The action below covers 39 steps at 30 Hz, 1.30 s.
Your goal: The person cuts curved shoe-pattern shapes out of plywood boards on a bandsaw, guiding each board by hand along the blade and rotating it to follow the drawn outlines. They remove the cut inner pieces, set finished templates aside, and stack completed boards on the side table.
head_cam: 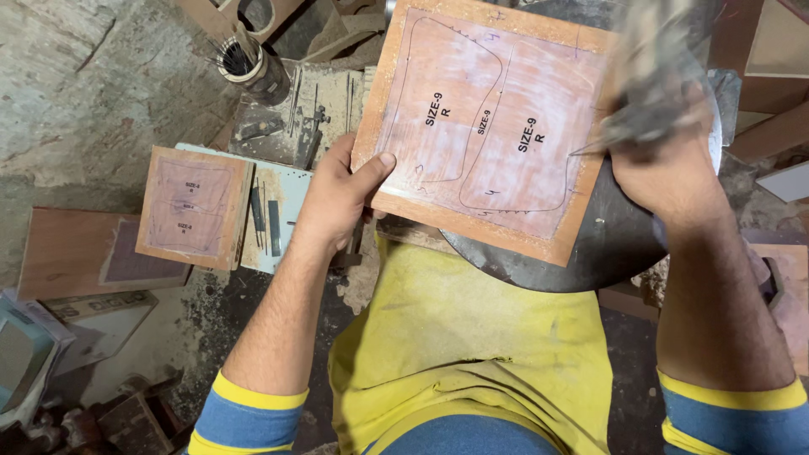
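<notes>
A square board (pixel 484 126) is held tilted over a dark round block (pixel 590 244).
It is clamped at its left edge by the left hand (pixel 341 198); a blurred tool (pixel 653 84) is gripped by the right hand (pixel 670 173).

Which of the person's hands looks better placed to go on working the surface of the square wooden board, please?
Probably the right hand: it holds a blurred tool at the square wooden board's right edge, while the left hand grips its left edge, steadying it.

Flat grey-brown cardboard box (pixel 99 324), lower left
</notes>
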Motion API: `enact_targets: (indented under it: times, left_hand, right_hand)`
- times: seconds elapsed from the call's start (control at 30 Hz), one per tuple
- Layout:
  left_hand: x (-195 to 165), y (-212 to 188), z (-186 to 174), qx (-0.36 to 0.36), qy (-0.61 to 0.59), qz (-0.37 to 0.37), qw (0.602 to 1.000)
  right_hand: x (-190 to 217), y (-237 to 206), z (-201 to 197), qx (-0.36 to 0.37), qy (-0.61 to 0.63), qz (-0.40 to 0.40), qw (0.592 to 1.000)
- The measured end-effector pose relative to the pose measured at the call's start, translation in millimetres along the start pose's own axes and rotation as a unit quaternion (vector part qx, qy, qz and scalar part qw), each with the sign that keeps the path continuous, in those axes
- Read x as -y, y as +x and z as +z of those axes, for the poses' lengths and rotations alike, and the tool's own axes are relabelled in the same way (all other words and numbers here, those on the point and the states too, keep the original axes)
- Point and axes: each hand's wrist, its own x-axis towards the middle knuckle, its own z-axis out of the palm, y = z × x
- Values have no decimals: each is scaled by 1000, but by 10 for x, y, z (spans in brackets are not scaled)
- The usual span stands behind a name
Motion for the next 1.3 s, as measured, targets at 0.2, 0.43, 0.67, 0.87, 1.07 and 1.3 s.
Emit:
enact_targets:
  times: [0.2,0.43,0.67,0.87,1.07,1.3]
  left_hand:
    - [-74,74,-11,10,16,-1,1000]
    - [-82,118,-5,15,8,22,1000]
    - [-72,160,-19,12,27,35,999]
    - [-63,193,-21,25,2,50,998]
    - [-78,249,-31,32,-4,51,998]
    - [-103,258,5,3,14,26,1000]
  right_hand:
    - [-274,50,50,-42,-329,-167,929]
    - [-114,55,6,-79,-165,-167,969]
    - [187,24,-33,-40,-214,-48,975]
    - [52,40,-38,-175,-368,-248,879]
    - [-79,140,23,-106,-396,-150,900]
    - [-122,100,21,-130,-382,-173,898]
